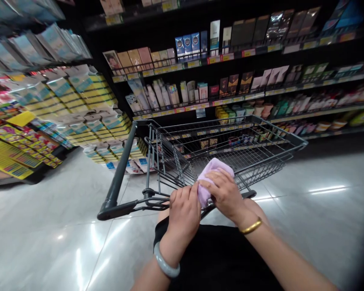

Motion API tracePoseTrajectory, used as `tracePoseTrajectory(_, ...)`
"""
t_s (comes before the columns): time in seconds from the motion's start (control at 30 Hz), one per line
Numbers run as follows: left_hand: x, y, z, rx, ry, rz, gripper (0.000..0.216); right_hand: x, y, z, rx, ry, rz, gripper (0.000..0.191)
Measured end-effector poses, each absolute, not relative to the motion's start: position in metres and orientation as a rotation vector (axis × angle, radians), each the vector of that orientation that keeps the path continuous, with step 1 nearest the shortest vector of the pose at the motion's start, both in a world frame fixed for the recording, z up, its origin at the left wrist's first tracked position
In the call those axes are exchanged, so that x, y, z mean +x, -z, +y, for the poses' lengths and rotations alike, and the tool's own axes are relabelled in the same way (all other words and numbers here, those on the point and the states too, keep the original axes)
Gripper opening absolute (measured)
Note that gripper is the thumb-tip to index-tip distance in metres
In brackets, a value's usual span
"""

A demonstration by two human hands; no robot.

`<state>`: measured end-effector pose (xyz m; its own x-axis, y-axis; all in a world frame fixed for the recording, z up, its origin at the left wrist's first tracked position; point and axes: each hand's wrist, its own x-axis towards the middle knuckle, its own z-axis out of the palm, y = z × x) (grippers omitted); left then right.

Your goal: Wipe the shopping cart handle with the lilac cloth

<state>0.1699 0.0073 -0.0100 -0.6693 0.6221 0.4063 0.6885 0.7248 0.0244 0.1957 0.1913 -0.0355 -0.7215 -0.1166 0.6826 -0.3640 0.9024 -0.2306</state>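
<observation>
A grey wire shopping cart (261, 141) stands in front of me in a store aisle, its dark handle bar (121, 173) running to the left. My right hand (226, 194), with a gold bangle on the wrist, presses a light purple cloth (214, 167) onto the cart's near frame. Its fingers are curled over the cloth. My left hand (183, 214), wearing a pale jade bangle, is closed just beside the cloth's lower edge at the cart's handle frame. Whether it grips the frame or the cloth is hidden.
Dark shelves (230, 76) with boxed and bottled goods rise behind the cart. Stacked packs (87, 113) and a display with yellow labels (15, 149) fill the left side. Glossy tiled floor (321, 202) spreads to the right and left of the cart.
</observation>
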Motion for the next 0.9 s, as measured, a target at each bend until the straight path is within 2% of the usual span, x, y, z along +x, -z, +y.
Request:
tracePoseTrajectory(0.13, 0.169, 0.009, 0.008, -1.009, 0.303, -2.551, 0.043, 0.197, 0.031, 0.195, 0.239, -0.553, -2.352, 0.058)
tracePoseTrajectory(0.27, 0.171, 0.009, 0.008, -0.982, 0.310, -2.568, 0.037, 0.200, 0.028, 0.182, 0.264, -0.531, -2.380, 0.047)
tracePoseTrajectory(0.37, 0.173, 0.010, 0.007, -1.015, 0.300, -2.562, 0.046, 0.200, 0.029, 0.195, 0.367, -0.460, -2.399, 0.045)
tracePoseTrajectory(0.5, 0.174, 0.012, 0.007, -1.027, 0.278, -2.529, 0.049, 0.198, 0.028, 0.211, 0.105, -0.448, -2.380, 0.041)
tracePoseTrajectory(0.57, 0.173, 0.014, 0.008, -1.012, 0.277, -2.523, 0.039, 0.199, 0.028, 0.201, 0.055, -0.469, -2.391, 0.039)
tracePoseTrajectory(0.7, 0.172, 0.017, 0.008, -1.006, 0.276, -2.503, 0.012, 0.204, 0.030, 0.177, 0.246, -0.439, -2.417, 0.042)
tracePoseTrajectory(0.8, 0.172, 0.016, 0.008, -1.026, 0.277, -2.470, 0.022, 0.205, 0.031, 0.185, 0.273, -0.420, -2.393, 0.039)
tracePoseTrajectory(0.9, 0.172, 0.015, 0.008, -1.024, 0.270, -2.463, 0.034, 0.204, 0.032, 0.191, 0.097, -0.415, -2.371, 0.034)
